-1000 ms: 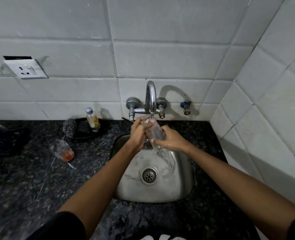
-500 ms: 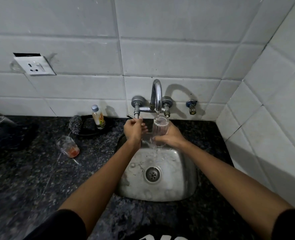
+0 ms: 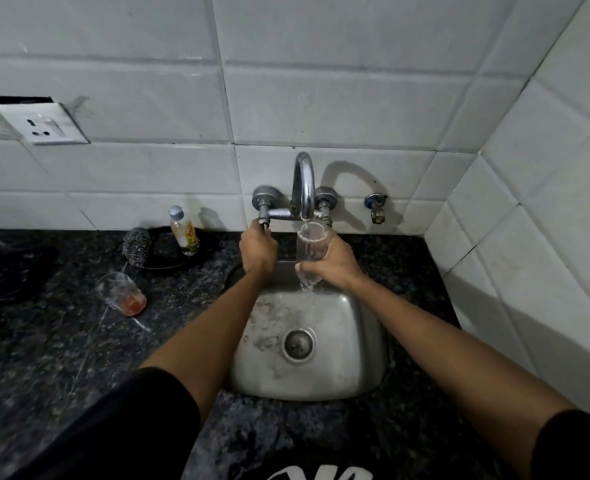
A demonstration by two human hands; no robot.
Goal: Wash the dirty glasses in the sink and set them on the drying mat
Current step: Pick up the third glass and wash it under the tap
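water runs from the faucet spout (image 3: pixel 304 188) into a clear glass (image 3: pixel 310 251) held upright at centre frame above the sink (image 3: pixel 349 362). right hand (image 3: pixel 335 263) has its grip wrapped round the glass's lower half; left hand (image 3: pixel 257 249) has its grip curled on the tap handle (image 3: pixel 263 220). wet glass could slip and strike the steel basin, or overflow could splash the worktop (image 3: pixel 61 358). left of the sink lie a dirty glass with orange residue (image 3: pixel 122 294), a steel scrubber (image 3: pixel 135 245) and a small bottle (image 3: pixel 184 233). no drying mat clearly shows.
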